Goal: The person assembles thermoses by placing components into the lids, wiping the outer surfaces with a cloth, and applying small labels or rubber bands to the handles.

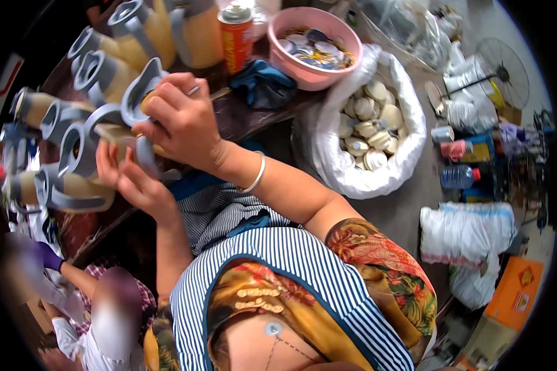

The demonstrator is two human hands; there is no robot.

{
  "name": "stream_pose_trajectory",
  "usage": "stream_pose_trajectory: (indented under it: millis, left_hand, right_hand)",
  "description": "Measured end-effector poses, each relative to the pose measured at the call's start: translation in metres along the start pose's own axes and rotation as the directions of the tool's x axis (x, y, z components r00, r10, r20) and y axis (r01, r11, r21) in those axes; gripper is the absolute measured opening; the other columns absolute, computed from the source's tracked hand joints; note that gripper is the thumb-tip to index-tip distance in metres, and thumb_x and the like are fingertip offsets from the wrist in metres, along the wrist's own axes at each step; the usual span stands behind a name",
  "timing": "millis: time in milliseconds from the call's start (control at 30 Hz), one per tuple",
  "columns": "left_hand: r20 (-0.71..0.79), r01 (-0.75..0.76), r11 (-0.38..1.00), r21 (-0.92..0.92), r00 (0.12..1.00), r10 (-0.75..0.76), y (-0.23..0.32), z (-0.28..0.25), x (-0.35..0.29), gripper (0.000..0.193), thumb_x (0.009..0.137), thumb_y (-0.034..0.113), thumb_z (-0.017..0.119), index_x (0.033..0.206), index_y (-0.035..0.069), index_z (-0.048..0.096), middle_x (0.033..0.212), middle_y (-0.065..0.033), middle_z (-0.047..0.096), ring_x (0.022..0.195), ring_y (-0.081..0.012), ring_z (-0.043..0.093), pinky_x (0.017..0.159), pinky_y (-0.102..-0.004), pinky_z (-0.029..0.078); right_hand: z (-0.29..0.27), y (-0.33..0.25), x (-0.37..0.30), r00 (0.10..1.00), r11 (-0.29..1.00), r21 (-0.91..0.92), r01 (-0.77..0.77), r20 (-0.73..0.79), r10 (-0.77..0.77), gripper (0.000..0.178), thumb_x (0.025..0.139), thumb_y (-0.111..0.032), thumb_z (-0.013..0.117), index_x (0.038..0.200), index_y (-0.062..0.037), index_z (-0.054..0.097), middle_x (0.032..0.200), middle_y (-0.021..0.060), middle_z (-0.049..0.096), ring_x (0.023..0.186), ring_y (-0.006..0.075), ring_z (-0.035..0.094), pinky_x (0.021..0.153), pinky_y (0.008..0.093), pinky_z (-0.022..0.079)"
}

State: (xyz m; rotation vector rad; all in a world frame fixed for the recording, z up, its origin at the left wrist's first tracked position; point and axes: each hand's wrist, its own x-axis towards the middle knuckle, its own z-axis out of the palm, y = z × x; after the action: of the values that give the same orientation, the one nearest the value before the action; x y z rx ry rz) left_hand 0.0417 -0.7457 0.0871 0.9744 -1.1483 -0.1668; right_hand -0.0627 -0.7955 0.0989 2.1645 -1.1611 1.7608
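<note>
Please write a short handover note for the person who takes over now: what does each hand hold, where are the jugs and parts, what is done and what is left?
Right hand: grip closed on the grey lid of the jug in work, pressing from above.
Left hand: under the same jug, holding its yellow body.
Finished jugs: grey-topped yellow ones lie in rows on the dark table, left and behind.
Parts: pink bowl with small pieces behind the hands; white sack of pale round pieces on the right. Red can and blue cloth near the bowl.
Done: many jugs carry lids.
Left: seat this lid; many parts remain.
</note>
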Motion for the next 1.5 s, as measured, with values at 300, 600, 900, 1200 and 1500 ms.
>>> stream_pose_trajectory:
  millis: [300,600,900,1200,1500]
  left_hand:
    - [0.243,0.456,0.875,-0.161,0.878,-0.412,-0.017,-0.045,-0.015,0.024,0.093,0.010,0.065,0.114,0.002,0.058,0.095,-0.0049,0.062,0.080,-0.0097,0.056,0.070,-0.0244,0.048]
    - [0.366,0.367,0.922,-0.122,0.880,-0.302,0.004,-0.053,0.009,0.022,0.078,0.002,0.078,0.097,0.002,0.066,0.082,0.0002,0.066,0.076,-0.0077,0.060,0.069,-0.0230,0.049]
    - [0.734,0.516,0.846,-0.133,0.625,-0.265,0.047,-0.072,0.029,0.027,0.072,0.001,0.081,0.096,0.002,0.069,0.083,-0.0047,0.072,0.078,-0.0096,0.066,0.071,-0.0245,0.052]
    - [0.781,0.469,0.872,-0.141,0.594,-0.193,0.057,-0.102,0.033,0.027,0.070,0.003,0.082,0.094,0.002,0.069,0.080,-0.0038,0.070,0.075,-0.0070,0.063,0.069,-0.0248,0.050]
    - [0.536,0.202,0.954,0.220,0.792,-0.292,0.095,-0.083,-0.029,0.026,0.075,0.026,0.079,0.091,0.009,0.070,0.076,-0.0143,0.068,0.070,-0.0312,0.067,0.065,-0.0377,0.053]
  right_hand:
    - [-0.294,0.141,-0.126,0.689,0.266,-0.964,-0.016,0.182,0.702,0.030,0.079,-0.028,0.072,0.104,-0.0136,0.066,0.100,0.0096,0.064,0.079,0.0304,0.065,0.065,0.0429,0.051]
    - [-0.362,0.140,-0.119,0.793,0.648,-0.672,-0.359,0.146,0.591,0.044,0.079,-0.023,0.075,0.118,-0.0062,0.062,0.118,0.0121,0.058,0.107,0.0291,0.062,0.087,0.0416,0.053]
    - [-0.180,0.013,0.058,0.484,0.674,0.579,-0.459,0.799,-0.357,0.047,0.074,-0.020,0.077,0.116,-0.0071,0.059,0.153,0.0221,0.033,0.145,0.0395,0.024,0.112,0.0519,0.027]
    - [-0.136,-0.040,0.059,0.397,0.723,0.688,0.057,0.649,-0.649,0.055,0.078,-0.039,0.064,0.125,-0.0105,0.060,0.133,0.0254,0.048,0.106,0.0405,0.056,0.093,0.0489,0.044]
    - [-0.113,-0.028,0.007,0.659,0.925,0.260,-0.279,0.752,-0.012,0.056,0.081,-0.029,0.061,0.130,-0.0008,0.053,0.126,0.0217,0.053,0.110,0.0382,0.056,0.098,0.0434,0.043]
